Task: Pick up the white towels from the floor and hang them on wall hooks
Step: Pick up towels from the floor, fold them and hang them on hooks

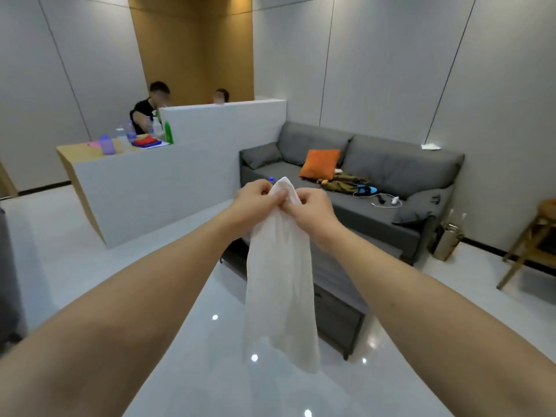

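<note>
White towel (281, 284) is hanging in mid-air in front of the person, its top edge bunched between both hands and its length dangling freely above the glossy floor (156, 284). The left hand (254, 197) is pinching the upper corner with curled fingers, and the right hand (310, 209) is gripping the cloth just beside it (each grip closed tight on the fabric, the two nearly touching). Behind the towel a grey sofa (388, 170) is standing against the wall, carrying an orange cushion (320, 164) and scattered clothes. To the left a white worktop (144, 182) is holding bottles and folded cloths.
</note>
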The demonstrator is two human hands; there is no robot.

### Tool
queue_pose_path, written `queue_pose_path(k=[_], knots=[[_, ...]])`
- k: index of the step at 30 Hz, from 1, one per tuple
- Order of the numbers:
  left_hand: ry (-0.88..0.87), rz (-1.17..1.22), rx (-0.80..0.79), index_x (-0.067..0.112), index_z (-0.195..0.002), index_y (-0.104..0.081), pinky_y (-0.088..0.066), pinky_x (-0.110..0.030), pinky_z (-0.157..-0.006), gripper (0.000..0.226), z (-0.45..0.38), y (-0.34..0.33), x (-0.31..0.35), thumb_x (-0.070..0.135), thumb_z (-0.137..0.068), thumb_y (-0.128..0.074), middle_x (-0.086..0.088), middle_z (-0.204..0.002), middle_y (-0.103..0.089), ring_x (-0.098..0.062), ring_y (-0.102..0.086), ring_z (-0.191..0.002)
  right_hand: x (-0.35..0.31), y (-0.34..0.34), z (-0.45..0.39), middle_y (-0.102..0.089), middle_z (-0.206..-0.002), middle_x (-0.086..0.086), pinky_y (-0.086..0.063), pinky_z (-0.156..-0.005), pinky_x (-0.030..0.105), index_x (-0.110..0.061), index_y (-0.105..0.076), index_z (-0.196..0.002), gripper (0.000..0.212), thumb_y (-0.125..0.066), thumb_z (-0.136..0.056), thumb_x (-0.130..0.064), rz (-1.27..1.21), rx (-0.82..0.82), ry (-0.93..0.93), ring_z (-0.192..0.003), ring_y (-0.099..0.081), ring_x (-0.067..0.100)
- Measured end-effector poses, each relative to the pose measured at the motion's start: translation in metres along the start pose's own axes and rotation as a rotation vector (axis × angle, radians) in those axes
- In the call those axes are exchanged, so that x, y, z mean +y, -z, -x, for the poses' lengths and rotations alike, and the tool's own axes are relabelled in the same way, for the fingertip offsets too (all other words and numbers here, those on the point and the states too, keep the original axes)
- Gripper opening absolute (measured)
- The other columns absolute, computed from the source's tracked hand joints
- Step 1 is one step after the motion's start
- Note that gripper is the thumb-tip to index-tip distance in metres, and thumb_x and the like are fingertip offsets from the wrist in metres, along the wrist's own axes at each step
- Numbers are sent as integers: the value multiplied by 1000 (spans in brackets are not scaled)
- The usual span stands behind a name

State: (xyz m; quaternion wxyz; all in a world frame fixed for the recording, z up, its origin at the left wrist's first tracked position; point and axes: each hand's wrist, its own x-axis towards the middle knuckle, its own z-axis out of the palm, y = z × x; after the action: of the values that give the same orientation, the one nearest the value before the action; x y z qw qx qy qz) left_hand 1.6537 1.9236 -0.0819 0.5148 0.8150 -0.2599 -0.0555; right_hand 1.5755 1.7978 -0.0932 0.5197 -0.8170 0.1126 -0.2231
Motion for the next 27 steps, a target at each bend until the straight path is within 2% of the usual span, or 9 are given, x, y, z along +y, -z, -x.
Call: queue_pose_path(k=[3,6,9,12,14,18,21,23,27], knots=[[90,196,-303,15,-111,-65,-56,-42,-86,36,-45,-25,-15,43,-89,-64,-5,-107,-72,-24,-69,-101,16,31,-52,-68,-79,12,-53,-68,39,-2,-69,-84,27,-71,-83,-29,-36,84,-14,-72,-62,18],[85,3,-480,21,-114,-65,-56,-40,-88,26,-92,-58,-34,20,-87,-65,2,-109,-72,-18,-68,-101,29,55,-110,-70,-89,17,-55,-77,46,-4,-70,-87,23,-71,-86,-27,-36,148,-23,-78,-64,22],[137,-147,-426,18,-114,-63,-58,-41,-86,29,-149,-89,-41,12,-87,-58,-2,-112,-67,-20,-66,-100,40,76,-167,-71,-92,15,-55,-83,47,-6,-71,-87,19,-73,-86,-25,-36,127,-26,-86,-68,30],[149,-119,-269,16,-111,-66,-58,-40,-84,24,-210,-102,-38,25,-93,-53,-5,-107,-68,-22,-66,-96,53,102,-215,-71,-96,20,-56,-82,49,2,-68,-92,37,-78,-81,-32,-39,89,-37,-86,-69,30],[100,-157,-139,13,-97,-68,-53,-30,-73,25,-247,-104,-32,32,-93,-52,-3,-96,-68,-20,-64,-85,63,120,-245,-70,-99,21,-57,-83,51,6,-66,-96,46,-77,-81,-35,-74,105,-61,-86,-70,30],[19,-175,61,16,-77,-63,-38,-22,-51,26,-306,-102,-18,37,-87,-52,9,-62,-55,-13,-52,-63,84,147,-306,-72,-99,12,-58,-84,47,-7,-71,-97,25,-69,-88,-30,-44,131,-60,-90,-70,27],[-31,-196,53,19,-79,-66,-43,-20,-51,34,-338,-94,-5,51,-77,-59,10,-59,-58,-13,-57,-60,95,167,-349,-71,-100,14,-59,-79,38,-4,-69,-98,23,-68,-87,-25,106,88,-78,-87,-69,25],[-29,-249,-17,24,-80,-70,-47,-16,-49,42,-356,-87,7,64,-65,-72,11,-64,-68,-5,-65,-59,99,183,-376,-72,-93,13,-58,-71,34,-4,-71,-91,18,-69,-86,-21,143,44,-37,-86,-71,25],[33,-651,-101,26,-76,-67,-43,-24,-61,29,-399,-78,20,49,-66,-82,9,-76,-65,-11,-61,-76,107,211,-430,-69,-84,3,-53,-66,27,-18,-71,-79,9,-65,-85,-18,383,-101,117,-84,-67,22]])
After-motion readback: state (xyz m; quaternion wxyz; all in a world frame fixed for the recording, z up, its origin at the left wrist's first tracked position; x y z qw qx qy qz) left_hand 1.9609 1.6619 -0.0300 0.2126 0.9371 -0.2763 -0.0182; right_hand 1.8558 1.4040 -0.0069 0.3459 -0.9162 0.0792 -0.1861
